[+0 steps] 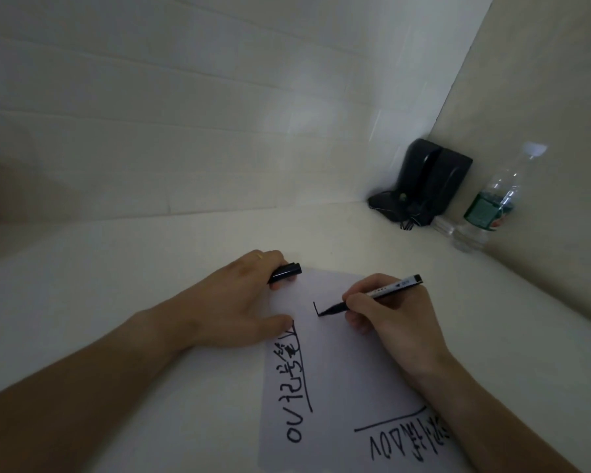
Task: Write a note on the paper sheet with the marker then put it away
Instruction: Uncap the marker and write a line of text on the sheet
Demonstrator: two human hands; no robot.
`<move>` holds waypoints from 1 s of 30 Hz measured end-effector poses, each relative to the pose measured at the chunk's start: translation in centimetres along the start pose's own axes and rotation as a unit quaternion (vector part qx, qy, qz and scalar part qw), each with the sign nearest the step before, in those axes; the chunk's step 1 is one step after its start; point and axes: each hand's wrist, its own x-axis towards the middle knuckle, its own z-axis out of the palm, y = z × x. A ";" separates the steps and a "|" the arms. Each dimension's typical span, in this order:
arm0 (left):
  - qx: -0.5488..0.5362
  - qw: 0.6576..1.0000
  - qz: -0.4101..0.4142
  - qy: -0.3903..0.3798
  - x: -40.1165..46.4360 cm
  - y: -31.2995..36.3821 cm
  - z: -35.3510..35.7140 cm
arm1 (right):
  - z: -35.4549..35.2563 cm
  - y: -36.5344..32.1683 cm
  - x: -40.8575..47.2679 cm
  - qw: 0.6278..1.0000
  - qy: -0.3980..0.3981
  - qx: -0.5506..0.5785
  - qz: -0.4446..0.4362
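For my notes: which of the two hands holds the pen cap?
The left hand grips the black pen cap while resting on the paper. The right hand holds the marker, its tip on the sheet.

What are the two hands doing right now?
Left hand: rests on the paper sheet, fingers closed on the marker cap.
Right hand: closed on the marker, tip on the paper.

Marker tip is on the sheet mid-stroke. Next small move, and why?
Probably keep drawing the stroke: the right hand has the marker tip down at the corner of a fresh L-shaped mark on the paper sheet, while the left hand pins the sheet and holds the cap.
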 end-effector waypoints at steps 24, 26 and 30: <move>-0.006 1.000 -0.016 -0.010 -0.1 0.4 -0.2 | -0.4 -0.2 -0.2 0.999 0.037 -0.013 0.013; -0.006 1.000 -0.017 -0.013 -0.1 0.4 -0.3 | -0.5 -0.3 -0.2 0.999 0.030 -0.008 0.008; -0.006 1.000 -0.018 -0.016 -0.1 0.5 -0.3 | -0.5 -0.7 -0.7 0.999 -0.022 -0.014 -0.025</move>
